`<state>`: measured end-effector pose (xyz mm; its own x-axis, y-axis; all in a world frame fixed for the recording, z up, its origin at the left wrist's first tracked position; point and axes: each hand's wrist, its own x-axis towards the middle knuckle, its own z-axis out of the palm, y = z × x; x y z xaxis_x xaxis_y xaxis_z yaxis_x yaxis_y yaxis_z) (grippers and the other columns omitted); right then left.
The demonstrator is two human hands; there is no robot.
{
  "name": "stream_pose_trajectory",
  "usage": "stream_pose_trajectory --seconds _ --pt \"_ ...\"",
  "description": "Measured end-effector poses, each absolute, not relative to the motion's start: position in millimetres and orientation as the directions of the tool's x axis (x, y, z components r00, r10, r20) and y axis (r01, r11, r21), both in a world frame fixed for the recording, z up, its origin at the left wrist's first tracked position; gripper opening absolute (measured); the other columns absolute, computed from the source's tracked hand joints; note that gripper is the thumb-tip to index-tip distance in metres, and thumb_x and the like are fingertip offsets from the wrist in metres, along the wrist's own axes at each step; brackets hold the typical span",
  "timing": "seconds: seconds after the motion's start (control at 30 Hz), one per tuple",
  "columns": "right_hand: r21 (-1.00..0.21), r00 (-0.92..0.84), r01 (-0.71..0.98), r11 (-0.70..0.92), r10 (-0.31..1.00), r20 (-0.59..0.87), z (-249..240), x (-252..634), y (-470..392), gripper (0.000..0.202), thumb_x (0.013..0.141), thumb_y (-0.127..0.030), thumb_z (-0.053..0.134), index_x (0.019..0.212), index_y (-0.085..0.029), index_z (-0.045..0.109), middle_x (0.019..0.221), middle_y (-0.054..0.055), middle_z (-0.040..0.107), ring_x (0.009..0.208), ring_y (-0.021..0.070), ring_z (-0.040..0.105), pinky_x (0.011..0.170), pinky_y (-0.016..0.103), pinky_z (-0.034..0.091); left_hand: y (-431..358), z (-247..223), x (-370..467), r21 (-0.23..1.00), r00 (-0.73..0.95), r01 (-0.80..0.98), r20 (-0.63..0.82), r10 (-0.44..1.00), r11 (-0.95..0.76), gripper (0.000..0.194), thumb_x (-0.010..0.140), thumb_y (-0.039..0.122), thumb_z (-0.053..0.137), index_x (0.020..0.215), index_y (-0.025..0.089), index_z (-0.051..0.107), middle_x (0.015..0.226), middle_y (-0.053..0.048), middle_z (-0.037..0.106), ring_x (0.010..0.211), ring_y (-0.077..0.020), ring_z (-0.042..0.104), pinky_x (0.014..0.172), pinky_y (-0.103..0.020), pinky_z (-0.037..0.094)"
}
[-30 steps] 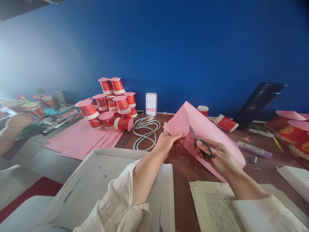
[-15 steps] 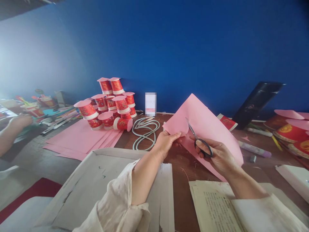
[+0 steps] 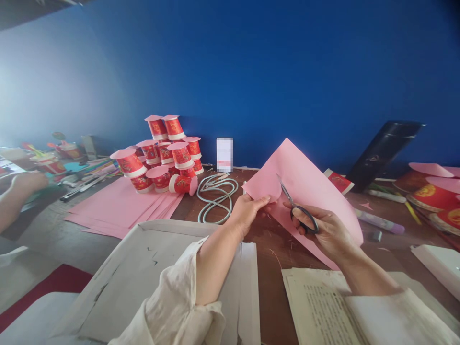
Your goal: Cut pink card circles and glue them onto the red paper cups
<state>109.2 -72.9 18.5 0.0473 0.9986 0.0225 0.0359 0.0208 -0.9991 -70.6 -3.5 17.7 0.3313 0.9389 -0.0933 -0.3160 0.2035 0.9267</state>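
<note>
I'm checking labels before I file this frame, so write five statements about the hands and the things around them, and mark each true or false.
1. The right hand holds the scissors. True.
2. The left hand holds a red cup. False: it grips the edge of a pink sheet.
3. A pale looped cable lies on the brown tabletop. True.
4. Every red cup in the stack stands on its end. False: a low one at the stack's right, the tipped cup, lies on its side.
5. Printed pages are partly hidden by the right sleeve. True.
</note>
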Motion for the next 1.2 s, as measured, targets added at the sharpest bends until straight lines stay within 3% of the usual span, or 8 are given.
stream_pose_trajectory --seconds 0.27,0.37,0.53,1.0,1.2 --pt "-0.997 0.041 0.072 0.026 0.999 0.029 7.8 118.2 -70.1 0.031 0.08 -0.046 0.068 0.069 -0.018 0.066 0.068 0.0 0.054 0.058 0.0094 0.042 0.053 0.026 0.032 -3.2 19.2 -71.8 0.93 0.331 -0.302 -0.103 0.938 0.208 0.032 0.069 0.034 0.076 0.092 0.012 0.072 0.095 -0.012 0.072 0.068 -0.0118 0.061 0.056 -0.021 0.042" --pt "-0.996 0.056 0.08 0.028 0.998 0.033 8.2 118.3 -70.1 0.028 0.08 -0.047 0.069 0.083 -0.019 0.072 0.069 0.0 0.054 0.058 0.0097 0.042 0.053 0.026 0.031 -3.1 20.2 -72.3 0.93 0.333 -0.298 -0.109 0.936 0.214 0.031 0.069 0.033 0.076 0.092 0.012 0.072 0.094 -0.012 0.072 0.068 -0.0116 0.061 0.056 -0.021 0.042" --pt "-0.997 0.078 0.074 0.007 0.997 0.012 16.0 113.8 -72.0 0.042 0.078 -0.049 0.07 0.108 -0.02 0.072 0.066 -0.001 0.052 0.057 0.0103 0.044 0.052 0.026 0.031 -4.6 22.9 -73.2 0.934 0.328 -0.293 -0.105 0.939 0.206 0.027 0.071 0.031 0.073 0.09 0.011 0.072 0.093 -0.012 0.072 0.067 -0.0113 0.06 0.056 -0.021 0.042" --pt "-0.999 0.086 0.052 0.001 0.996 0.005 9.7 118.6 -70.8 0.051 0.077 -0.047 0.072 0.119 -0.018 0.069 0.065 0.0 0.053 0.058 0.0115 0.044 0.052 0.027 0.033 -4.5 29.9 -76.7 0.936 0.308 -0.292 -0.102 0.946 0.196 0.025 0.069 0.031 0.073 0.085 0.012 0.072 0.092 -0.011 0.072 0.065 -0.0103 0.057 0.057 -0.022 0.04" --pt "-0.999 0.083 0.03 -0.023 0.996 -0.02 16.6 115.2 -72.1 0.053 0.074 -0.046 0.075 0.118 -0.018 0.069 0.066 0.001 0.054 0.06 0.0118 0.046 0.054 0.027 0.037 -5.5 31.4 -77.7 0.968 0.297 -0.212 -0.065 0.953 0.132 0.025 0.072 0.033 0.071 0.087 0.012 0.072 0.092 -0.011 0.072 0.068 -0.0131 0.059 0.058 -0.024 0.043"
